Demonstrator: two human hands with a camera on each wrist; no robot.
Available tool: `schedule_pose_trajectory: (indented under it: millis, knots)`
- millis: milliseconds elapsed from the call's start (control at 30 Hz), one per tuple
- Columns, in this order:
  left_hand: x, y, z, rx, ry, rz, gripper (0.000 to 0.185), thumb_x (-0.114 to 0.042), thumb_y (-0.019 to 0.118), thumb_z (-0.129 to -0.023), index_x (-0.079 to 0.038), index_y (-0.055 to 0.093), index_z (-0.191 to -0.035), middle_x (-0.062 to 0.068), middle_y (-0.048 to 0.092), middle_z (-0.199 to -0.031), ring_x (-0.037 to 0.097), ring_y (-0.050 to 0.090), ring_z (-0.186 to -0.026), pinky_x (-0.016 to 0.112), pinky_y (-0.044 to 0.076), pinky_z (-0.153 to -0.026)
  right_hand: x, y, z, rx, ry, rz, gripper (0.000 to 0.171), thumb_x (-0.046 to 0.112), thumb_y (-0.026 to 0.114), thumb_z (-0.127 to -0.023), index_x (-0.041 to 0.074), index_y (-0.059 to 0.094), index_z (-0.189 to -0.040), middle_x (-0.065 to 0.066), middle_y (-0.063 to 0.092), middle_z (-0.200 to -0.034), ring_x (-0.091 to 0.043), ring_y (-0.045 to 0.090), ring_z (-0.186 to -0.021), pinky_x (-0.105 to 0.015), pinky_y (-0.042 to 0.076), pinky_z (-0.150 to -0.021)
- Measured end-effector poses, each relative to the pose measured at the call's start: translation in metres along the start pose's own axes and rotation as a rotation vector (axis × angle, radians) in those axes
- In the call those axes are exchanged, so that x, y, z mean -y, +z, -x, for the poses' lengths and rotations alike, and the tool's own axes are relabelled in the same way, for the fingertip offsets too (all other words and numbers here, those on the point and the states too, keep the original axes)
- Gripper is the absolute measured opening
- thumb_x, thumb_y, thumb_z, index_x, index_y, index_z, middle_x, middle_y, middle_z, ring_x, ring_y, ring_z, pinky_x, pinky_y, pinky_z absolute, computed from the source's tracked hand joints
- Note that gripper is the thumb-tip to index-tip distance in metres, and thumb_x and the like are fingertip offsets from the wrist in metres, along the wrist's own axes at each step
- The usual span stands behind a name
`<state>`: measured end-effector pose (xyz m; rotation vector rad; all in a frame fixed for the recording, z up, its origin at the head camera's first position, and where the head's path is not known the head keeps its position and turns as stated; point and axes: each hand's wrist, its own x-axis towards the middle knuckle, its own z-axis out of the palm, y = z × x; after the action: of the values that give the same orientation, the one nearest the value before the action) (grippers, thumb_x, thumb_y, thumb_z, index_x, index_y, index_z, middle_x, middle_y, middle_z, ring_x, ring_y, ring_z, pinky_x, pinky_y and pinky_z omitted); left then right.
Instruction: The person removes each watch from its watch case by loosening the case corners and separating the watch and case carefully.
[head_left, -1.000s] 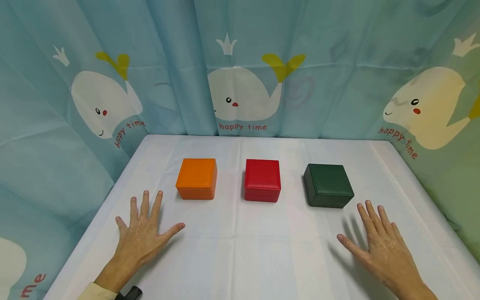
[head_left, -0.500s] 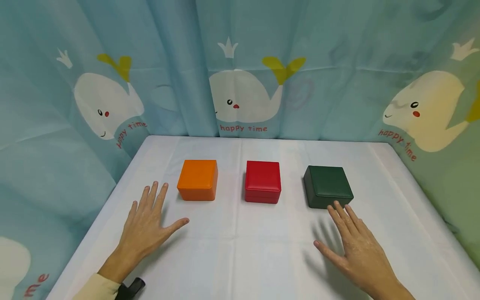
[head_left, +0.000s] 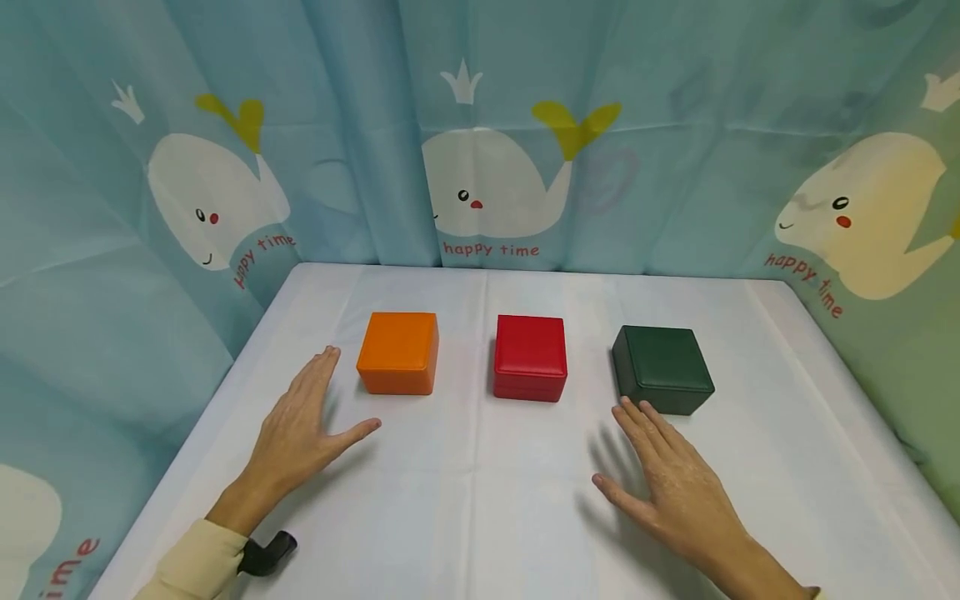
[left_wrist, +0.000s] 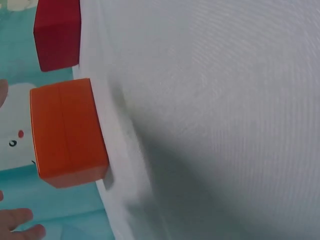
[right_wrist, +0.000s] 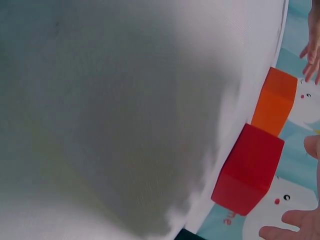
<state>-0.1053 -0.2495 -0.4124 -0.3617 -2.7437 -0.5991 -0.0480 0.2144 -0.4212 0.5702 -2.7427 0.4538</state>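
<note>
Three small lidded boxes stand in a row on the white-covered table: an orange box (head_left: 397,352) on the left, a red box (head_left: 530,357) in the middle, a dark green box (head_left: 663,368) on the right. All their lids are down. My left hand (head_left: 300,429) hovers over the cloth just left of the orange box, fingers extended and thumb out. My right hand (head_left: 675,492) is held above the cloth in front of the green box, its straight fingertips close to that box's near edge; whether they touch cannot be told. Neither hand holds anything.
A white cloth (head_left: 525,517) covers the table. Behind and at the sides hangs a blue-green curtain (head_left: 360,192) printed with whales. A black wrist mount (head_left: 268,553) sits at the left sleeve (head_left: 197,560).
My right hand has moved left, from beside the green box to in front of it. My left hand has shifted slightly forward toward the orange box, its fingers closer together. The boxes have stayed put.
</note>
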Motion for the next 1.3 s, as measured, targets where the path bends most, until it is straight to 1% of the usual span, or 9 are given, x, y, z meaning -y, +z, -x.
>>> schedule_pose_trajectory:
  millis: [133, 233, 367, 533, 633, 733, 867, 1100, 1300]
  knots:
    - [-0.001, 0.004, -0.002, -0.090, 0.062, 0.031, 0.110, -0.045, 0.087, -0.075, -0.008, 0.029, -0.160, 0.018, 0.038, -0.158, 0.038, 0.040, -0.140, 0.064, 0.043, -0.100, 0.002, 0.005, -0.003, -0.025, -0.014, -0.024, 0.083, 0.050, 0.075, -0.087, 0.010, 0.046, -0.153, -0.006, 0.044, -0.156, -0.031, 0.036, -0.143, -0.028, 0.015, -0.119]
    - [0.000, 0.007, -0.004, -0.162, 0.124, 0.059, 0.104, -0.044, 0.085, -0.077, -0.006, 0.034, -0.158, 0.018, 0.043, -0.155, 0.038, 0.045, -0.136, 0.062, 0.046, -0.097, 0.003, 0.008, -0.005, -0.035, -0.020, -0.041, 0.082, 0.049, 0.075, -0.087, 0.011, 0.046, -0.152, -0.004, 0.046, -0.155, -0.030, 0.038, -0.142, -0.029, 0.018, -0.119]
    - [0.000, 0.009, -0.008, -0.199, 0.183, 0.100, 0.097, -0.042, 0.081, -0.081, -0.002, 0.036, -0.156, 0.016, 0.043, -0.155, 0.037, 0.046, -0.136, 0.057, 0.045, -0.099, 0.007, 0.013, -0.010, -0.024, -0.028, -0.053, 0.081, 0.049, 0.076, -0.086, 0.011, 0.047, -0.151, -0.003, 0.046, -0.155, -0.029, 0.039, -0.142, -0.035, 0.025, -0.117]
    - [0.001, 0.006, -0.012, -0.127, 0.152, 0.214, 0.107, -0.020, 0.090, -0.075, -0.008, 0.029, -0.161, 0.014, 0.037, -0.159, 0.036, 0.040, -0.141, 0.052, 0.037, -0.109, 0.014, 0.020, -0.017, -0.020, -0.061, -0.080, 0.080, 0.048, 0.077, -0.085, 0.010, 0.049, -0.150, -0.003, 0.047, -0.154, -0.027, 0.040, -0.142, -0.046, 0.035, -0.111]
    - [0.002, 0.008, -0.017, -0.069, 0.138, 0.282, 0.114, -0.015, 0.094, -0.071, -0.012, 0.025, -0.162, 0.012, 0.035, -0.161, 0.035, 0.038, -0.143, 0.054, 0.037, -0.109, 0.018, 0.024, -0.019, -0.029, -0.073, -0.097, 0.078, 0.047, 0.077, -0.085, 0.011, 0.050, -0.149, -0.003, 0.047, -0.153, -0.026, 0.040, -0.142, -0.045, 0.035, -0.111]
    - [0.004, 0.011, -0.024, -0.067, 0.145, 0.350, 0.117, -0.010, 0.096, -0.066, -0.009, 0.028, -0.161, 0.010, 0.037, -0.160, 0.033, 0.040, -0.142, 0.048, 0.039, -0.108, 0.022, 0.027, -0.023, -0.027, -0.083, -0.109, 0.078, 0.045, 0.077, -0.085, 0.010, 0.050, -0.149, -0.004, 0.047, -0.153, -0.027, 0.039, -0.142, -0.045, 0.035, -0.111]
    - [0.007, 0.012, -0.031, -0.095, 0.144, 0.448, 0.117, -0.002, 0.097, -0.061, -0.004, 0.032, -0.159, 0.011, 0.041, -0.157, 0.033, 0.041, -0.141, 0.045, 0.041, -0.106, 0.028, 0.032, -0.029, -0.008, -0.107, -0.119, 0.076, 0.044, 0.076, -0.086, 0.008, 0.051, -0.148, -0.006, 0.048, -0.153, -0.028, 0.039, -0.142, -0.050, 0.038, -0.109]
    - [0.008, 0.011, -0.035, -0.029, 0.050, 0.514, 0.113, -0.007, 0.095, -0.069, -0.007, 0.029, -0.160, 0.011, 0.039, -0.158, 0.033, 0.038, -0.142, 0.053, 0.041, -0.106, 0.034, 0.037, -0.034, 0.008, -0.146, -0.106, 0.074, 0.043, 0.075, -0.086, 0.007, 0.054, -0.147, -0.008, 0.050, -0.150, -0.030, 0.041, -0.140, -0.054, 0.043, -0.105]
    - [0.014, 0.011, -0.040, 0.084, -0.030, 0.598, 0.112, -0.008, 0.091, -0.075, -0.006, 0.021, -0.162, 0.012, 0.031, -0.162, 0.034, 0.029, -0.147, 0.051, 0.036, -0.110, 0.041, 0.041, -0.040, 0.026, -0.154, -0.141, 0.072, 0.043, 0.074, -0.088, 0.007, 0.054, -0.148, -0.006, 0.050, -0.151, -0.028, 0.042, -0.140, -0.054, 0.045, -0.104]
